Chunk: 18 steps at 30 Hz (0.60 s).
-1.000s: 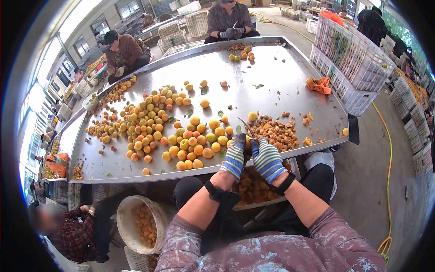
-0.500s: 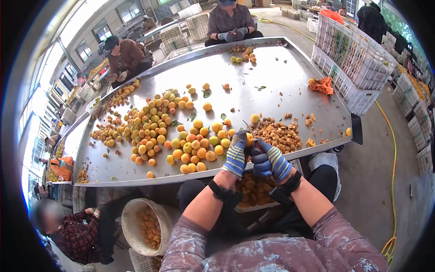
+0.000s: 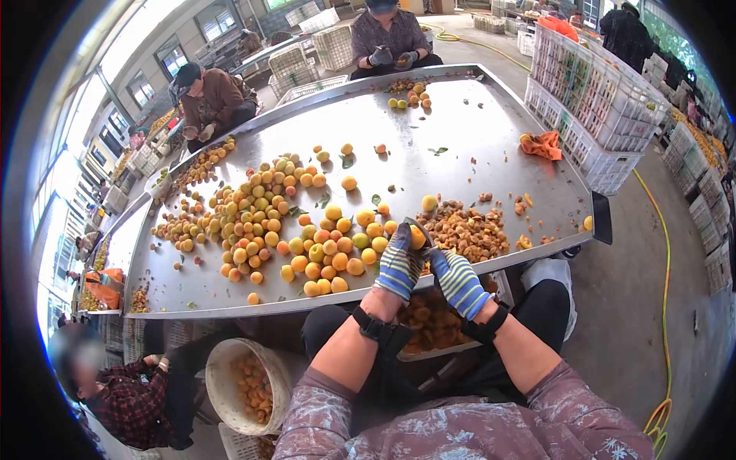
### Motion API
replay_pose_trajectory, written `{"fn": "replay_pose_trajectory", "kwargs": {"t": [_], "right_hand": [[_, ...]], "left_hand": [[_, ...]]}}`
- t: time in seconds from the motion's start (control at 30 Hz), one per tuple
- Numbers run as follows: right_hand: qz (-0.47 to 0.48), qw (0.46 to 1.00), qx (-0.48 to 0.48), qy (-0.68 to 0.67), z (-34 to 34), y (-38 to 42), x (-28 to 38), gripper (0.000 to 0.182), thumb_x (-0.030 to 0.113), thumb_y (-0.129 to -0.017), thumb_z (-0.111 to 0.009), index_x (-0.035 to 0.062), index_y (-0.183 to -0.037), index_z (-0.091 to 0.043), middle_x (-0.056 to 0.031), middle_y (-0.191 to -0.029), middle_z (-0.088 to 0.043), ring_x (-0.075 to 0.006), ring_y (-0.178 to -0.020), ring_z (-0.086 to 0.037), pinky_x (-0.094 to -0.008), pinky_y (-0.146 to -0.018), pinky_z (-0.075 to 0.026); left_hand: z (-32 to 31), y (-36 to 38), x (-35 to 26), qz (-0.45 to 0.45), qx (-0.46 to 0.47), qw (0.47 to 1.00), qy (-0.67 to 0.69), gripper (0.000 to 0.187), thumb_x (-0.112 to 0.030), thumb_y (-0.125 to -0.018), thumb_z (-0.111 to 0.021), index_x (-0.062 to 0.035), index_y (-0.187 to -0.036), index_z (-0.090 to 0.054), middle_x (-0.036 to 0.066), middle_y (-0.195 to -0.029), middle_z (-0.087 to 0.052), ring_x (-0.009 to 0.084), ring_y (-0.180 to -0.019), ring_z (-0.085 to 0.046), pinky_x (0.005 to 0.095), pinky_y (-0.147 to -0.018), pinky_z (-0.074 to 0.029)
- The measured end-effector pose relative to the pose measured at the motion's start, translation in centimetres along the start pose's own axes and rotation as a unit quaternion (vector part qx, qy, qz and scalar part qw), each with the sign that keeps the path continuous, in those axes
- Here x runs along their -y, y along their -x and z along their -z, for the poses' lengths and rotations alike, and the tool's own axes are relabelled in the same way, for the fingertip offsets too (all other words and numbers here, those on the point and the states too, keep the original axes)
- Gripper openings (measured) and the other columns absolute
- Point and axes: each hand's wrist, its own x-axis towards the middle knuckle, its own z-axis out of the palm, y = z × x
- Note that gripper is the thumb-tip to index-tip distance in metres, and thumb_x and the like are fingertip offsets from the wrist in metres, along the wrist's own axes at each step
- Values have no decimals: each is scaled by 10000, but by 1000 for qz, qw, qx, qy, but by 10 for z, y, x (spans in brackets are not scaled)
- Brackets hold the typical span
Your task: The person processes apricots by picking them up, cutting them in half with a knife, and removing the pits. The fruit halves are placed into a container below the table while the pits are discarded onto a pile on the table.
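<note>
Gloved in blue and yellow stripes, my left hand (image 3: 398, 264) is closed around an orange-yellow apricot (image 3: 416, 238) at the table's near edge. My right hand (image 3: 458, 282), in a matching glove, grips a small knife whose dark, curved blade (image 3: 424, 230) lies against the apricot; its handle is hidden in the fingers. Just beyond my hands is a heap of brown apricot pits (image 3: 468, 230). Whole apricots (image 3: 330, 249) lie to the left of my left hand. Below my hands, a crate (image 3: 502, 290) holds opened apricot pieces, partly covered by my wrists.
The metal table (image 3: 429, 172) has a raised rim. At lower left stands a white bucket (image 3: 218, 366) of apricot pieces. Stacked white crates (image 3: 598, 92) flank the table's right side, near an orange cloth (image 3: 541, 145). Other people sit around the table. A yellow hose (image 3: 665, 307) crosses the floor.
My right hand has turned, its back now facing up, and the knife blade has swung across the apricot. The left hand has shifted slightly. The person across the table has moved their hands apart.
</note>
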Motion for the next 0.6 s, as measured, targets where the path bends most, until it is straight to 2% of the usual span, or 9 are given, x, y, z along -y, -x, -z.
{"fn": "replay_pose_trajectory", "kwargs": {"t": [0.23,0.37,0.4,0.53,0.6], "right_hand": [[49,991,-24,124,8,7,16,401,331,-933,-458,-42,-872,-592,-269,-742,-597,-424,-739,-581,-475,-623,-450],[90,972,-8,218,15,7,18,372,323,-933,-454,-11,-822,-573,-251,-692,-592,-421,-701,-580,-495,-613,-450],[88,975,-3,205,17,7,20,337,254,-925,-482,-51,-828,-586,-274,-699,-576,-431,-686,-567,-472,-573,-435],[110,969,15,219,18,7,12,325,249,-922,-483,-47,-843,-592,-263,-704,-586,-425,-688,-571,-469,-580,-439],[121,969,11,215,22,6,11,322,251,-921,-487,-43,-847,-595,-259,-706,-589,-422,-687,-573,-469,-581,-440]], "left_hand": [[3,1,-2,12,-5,1000,-11,288,-307,-886,-596,-77,-1042,-519,69,-942,-582,200,-869,-590,348,-783,-523],[6,2,-1,25,-15,1000,10,248,-227,-880,-610,-60,-1044,-528,78,-961,-581,216,-884,-591,374,-797,-531],[5,3,-2,25,-19,999,-6,232,-216,-888,-596,-52,-1041,-534,80,-968,-583,215,-891,-592,368,-788,-535],[-3,6,-1,10,-11,995,-103,250,-234,-907,-565,-59,-1082,-524,65,-964,-576,186,-876,-586,329,-763,-530],[1,3,-3,1,16,971,-238,271,-251,-911,-564,-68,-1106,-518,50,-965,-563,163,-864,-573,300,-721,-519]]}}
